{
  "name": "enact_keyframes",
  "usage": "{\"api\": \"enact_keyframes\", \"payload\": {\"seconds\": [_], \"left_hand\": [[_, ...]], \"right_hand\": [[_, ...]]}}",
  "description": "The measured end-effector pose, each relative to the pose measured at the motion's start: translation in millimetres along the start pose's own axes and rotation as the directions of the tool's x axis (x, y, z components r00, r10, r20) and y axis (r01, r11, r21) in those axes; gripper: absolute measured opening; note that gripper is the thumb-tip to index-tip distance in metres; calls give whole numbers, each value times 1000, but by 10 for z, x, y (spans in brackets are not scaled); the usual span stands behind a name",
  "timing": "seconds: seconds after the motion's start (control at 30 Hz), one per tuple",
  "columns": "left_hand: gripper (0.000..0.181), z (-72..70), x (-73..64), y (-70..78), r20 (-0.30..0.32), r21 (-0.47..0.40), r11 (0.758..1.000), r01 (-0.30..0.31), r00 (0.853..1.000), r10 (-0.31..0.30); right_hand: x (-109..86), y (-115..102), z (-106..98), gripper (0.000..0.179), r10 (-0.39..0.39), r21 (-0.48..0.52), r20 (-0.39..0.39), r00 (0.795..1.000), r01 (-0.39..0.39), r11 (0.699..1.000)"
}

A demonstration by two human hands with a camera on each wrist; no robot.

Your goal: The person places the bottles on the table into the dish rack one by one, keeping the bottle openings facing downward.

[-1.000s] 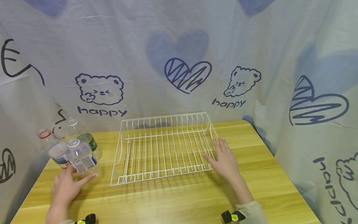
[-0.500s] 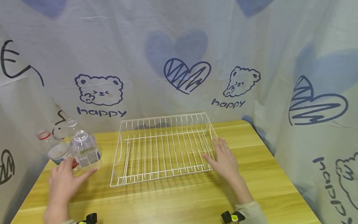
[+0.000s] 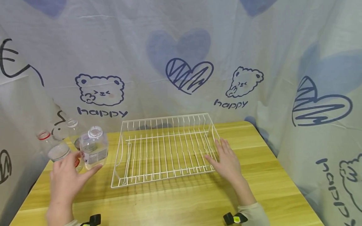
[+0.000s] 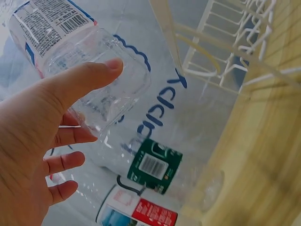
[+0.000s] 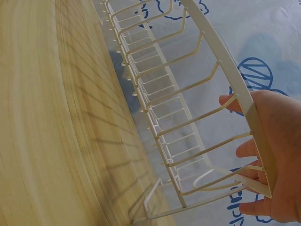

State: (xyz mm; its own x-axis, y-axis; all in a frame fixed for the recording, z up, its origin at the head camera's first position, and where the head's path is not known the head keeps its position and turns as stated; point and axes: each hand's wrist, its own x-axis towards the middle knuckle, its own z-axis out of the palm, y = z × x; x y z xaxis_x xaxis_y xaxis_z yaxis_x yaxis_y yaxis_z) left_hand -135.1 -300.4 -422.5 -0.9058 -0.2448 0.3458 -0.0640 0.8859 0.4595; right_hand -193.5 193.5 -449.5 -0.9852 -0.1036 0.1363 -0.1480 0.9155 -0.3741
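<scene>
My left hand [image 3: 66, 175] holds a clear plastic bottle [image 3: 94, 147] by its lower part, thumb on the near side. The bottle is uncapped and has a pale printed label [image 4: 51, 26]. It stands upright in the air, just left of a white wire dish rack [image 3: 165, 117]. At the rack's front right corner is my right hand [image 3: 227, 161], thumb over the front rail and fingers along the right side. The right wrist view shows its fingertips around the white rail [image 5: 229, 77]. Behind the left hand stand a red-necked bottle [image 3: 57, 150] and a green-labelled bottle [image 4: 155, 167], both partly hidden.
The rack sits in the middle of a wooden table [image 3: 175, 204], its bars running front to back. A printed curtain [image 3: 135, 62] hangs close behind the table and along both sides.
My left hand has picked the front bottle up from beside the other two and carried it right and slightly upward, toward the rack. The right hand and the rack have stayed put.
</scene>
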Motion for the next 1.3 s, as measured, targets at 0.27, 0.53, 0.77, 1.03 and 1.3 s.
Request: {"api": "enact_keyframes", "payload": {"seconds": [0.27, 0.53, 0.77, 1.03, 1.3], "left_hand": [[80, -54, -20, 186, -33, 7, 998, -55, 998, 55], [84, -73, -39, 387, -51, 31, 996, -89, 995, 90], [79, 1, -64, 514, -106, 42, 985, -167, 980, 170], [81, 104, -83, 644, -185, 51, 960, -276, 942, 281], [83, 190, -97, 763, -164, 56, 955, -292, 941, 297]], "right_hand": [[-2, -9, 1, 87, 0, 5, -4, 1000, 0, 1000], [20, -8, 2, 87, -6, -7, -13, 1000, 6, 1000], [6, -10, 9, 86, -4, -6, -13, 1000, 4, 1000], [1, 0, 3, 87, -1, -1, 0, 1000, 1, 1000], [8, 0, 7, 90, -3, -10, 8, 1000, 3, 1000]]}}
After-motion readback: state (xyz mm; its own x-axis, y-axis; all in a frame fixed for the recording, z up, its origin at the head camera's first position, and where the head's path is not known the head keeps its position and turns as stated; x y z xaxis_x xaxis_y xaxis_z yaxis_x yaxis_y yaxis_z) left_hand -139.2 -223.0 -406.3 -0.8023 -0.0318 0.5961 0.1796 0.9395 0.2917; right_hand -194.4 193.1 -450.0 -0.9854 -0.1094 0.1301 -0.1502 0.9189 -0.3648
